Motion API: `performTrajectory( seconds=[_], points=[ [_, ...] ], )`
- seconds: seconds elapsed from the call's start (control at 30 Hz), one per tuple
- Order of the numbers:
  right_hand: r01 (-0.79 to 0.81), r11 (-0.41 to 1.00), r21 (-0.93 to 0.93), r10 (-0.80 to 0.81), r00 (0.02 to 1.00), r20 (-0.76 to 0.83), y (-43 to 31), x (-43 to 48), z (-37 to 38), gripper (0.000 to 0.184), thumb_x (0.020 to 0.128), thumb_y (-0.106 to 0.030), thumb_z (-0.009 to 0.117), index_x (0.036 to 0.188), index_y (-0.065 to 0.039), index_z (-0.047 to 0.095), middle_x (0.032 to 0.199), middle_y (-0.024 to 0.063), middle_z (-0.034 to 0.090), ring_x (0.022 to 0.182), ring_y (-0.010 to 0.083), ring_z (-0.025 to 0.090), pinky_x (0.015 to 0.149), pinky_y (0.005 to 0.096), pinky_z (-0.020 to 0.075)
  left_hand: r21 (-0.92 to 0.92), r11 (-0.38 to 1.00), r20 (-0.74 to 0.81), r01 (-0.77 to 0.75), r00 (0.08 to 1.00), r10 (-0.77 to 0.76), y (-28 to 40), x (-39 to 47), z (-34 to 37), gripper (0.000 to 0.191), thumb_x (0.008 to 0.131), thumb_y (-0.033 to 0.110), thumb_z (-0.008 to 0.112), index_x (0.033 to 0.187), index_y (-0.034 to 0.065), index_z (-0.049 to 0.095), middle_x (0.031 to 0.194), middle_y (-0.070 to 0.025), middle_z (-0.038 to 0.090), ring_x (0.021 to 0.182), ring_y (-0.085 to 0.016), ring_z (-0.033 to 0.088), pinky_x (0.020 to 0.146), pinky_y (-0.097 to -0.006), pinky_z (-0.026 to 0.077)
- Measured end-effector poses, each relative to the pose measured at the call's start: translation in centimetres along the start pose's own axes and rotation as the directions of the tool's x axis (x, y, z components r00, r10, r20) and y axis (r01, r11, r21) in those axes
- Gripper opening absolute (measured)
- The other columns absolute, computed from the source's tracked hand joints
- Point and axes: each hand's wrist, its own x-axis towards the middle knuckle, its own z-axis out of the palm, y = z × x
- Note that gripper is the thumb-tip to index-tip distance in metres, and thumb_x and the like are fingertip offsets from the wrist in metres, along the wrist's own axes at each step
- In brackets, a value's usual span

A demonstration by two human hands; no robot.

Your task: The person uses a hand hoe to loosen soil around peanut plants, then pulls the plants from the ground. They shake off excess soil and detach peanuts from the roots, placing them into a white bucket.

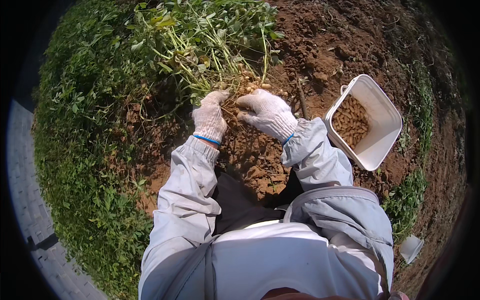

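Uprooted peanut plants (219, 62) lie ahead of me, leafy tops pointing away and roots towards me. My left hand (210, 116), in a white knitted glove with a blue cuff edge, closes around the stem bases and roots. Close on its right, my right hand (269, 112) wears a matching glove. Its fingertips reach into the roots, just below a cluster of peanut pods (255, 85). Whether those fingers grip a pod is hidden. To the right, a white square bucket (386, 120) leans towards me, with picked peanuts (350, 122) in its bottom.
Dense green peanut foliage (86, 150) runs along the left, bordered by grey paving (28, 161). Reddish, clumpy soil (318, 56) spreads ahead and right. A short stick (302, 99) stands between my right hand and the bucket. A white scrap (411, 248) lies at lower right.
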Motion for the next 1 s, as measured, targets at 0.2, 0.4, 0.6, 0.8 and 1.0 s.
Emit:
performTrajectory(
  seconds=[0.2,0.4,0.6,0.8,1.0],
  points=[
    [0.025,0.998,-0.053,-0.021,0.997,0.08,-1.3,-0.1,-0.5,0.039,0.086,-0.042,0.066,0.112,-0.012,0.07,0.111,0.0178,0.061,0.103,0.0339,0.063,0.087,0.0433,0.0529,0.055,0.998,0.046,0.006,0.999,-0.008,-1.7,-0.2,-1.1,0.04,0.068,0.0,0.073,0.107,0.0092,0.069,0.107,-0.0128,0.071,0.098,-0.029,0.069,0.085,-0.0336,0.055],
    [-0.005,0.975,0.224,-0.035,0.984,0.175,-1.5,-0.7,-0.1,0.038,0.077,-0.04,0.066,0.087,-0.003,0.07,0.08,0.0193,0.067,0.077,0.0355,0.067,0.069,0.0428,0.0528,0.6,0.758,0.215,-0.256,0.964,0.156,-0.2,0.3,-1.3,0.043,0.066,-0.004,0.069,0.108,0.0093,0.068,0.109,-0.0084,0.071,0.104,-0.028,0.067,0.091,-0.0347,0.052],
    [0.073,0.813,0.577,0.014,0.989,-0.145,-1.7,-7.4,-5.7,0.02,0.081,-0.015,0.073,0.097,-0.004,0.07,0.087,0.0026,0.062,0.077,0.01,0.061,0.066,0.0265,0.0476,-0.298,0.876,-0.12,0.38,0.895,-0.429,-0.7,3.5,-2.7,0.038,0.072,-0.011,0.065,0.106,0.0065,0.067,0.108,-0.0094,0.072,0.101,-0.021,0.069,0.09,-0.0282,0.053],
    [0.318,0.147,0.937,0.427,0.834,-0.35,5.9,-11.1,-8.6,0.027,0.089,-0.022,0.063,0.105,-0.001,0.06,0.081,0.0021,0.056,0.061,0.01,0.052,0.045,0.0221,0.0388,-0.743,0.419,0.128,0.522,0.726,-0.676,-0.2,4.8,-1.4,0.013,0.085,0.005,0.062,0.095,0.0029,0.071,0.101,-0.0085,0.072,0.096,-0.023,0.068,0.087,-0.0371,0.056],
    [0.061,0.253,0.966,0.334,0.931,-0.146,3.5,-9.6,-6.0,0.024,0.091,-0.02,0.064,0.101,0.001,0.062,0.078,0.0074,0.061,0.052,0.0123,0.052,0.041,0.026,0.0417,-0.637,0.534,0.186,0.556,0.784,-0.593,1.1,5.8,1.3,0.045,0.09,0.028,0.068,0.128,0.0052,0.062,0.133,-0.007,0.06,0.128,-0.022,0.047,0.113,-0.0388,0.027]
  ],
)
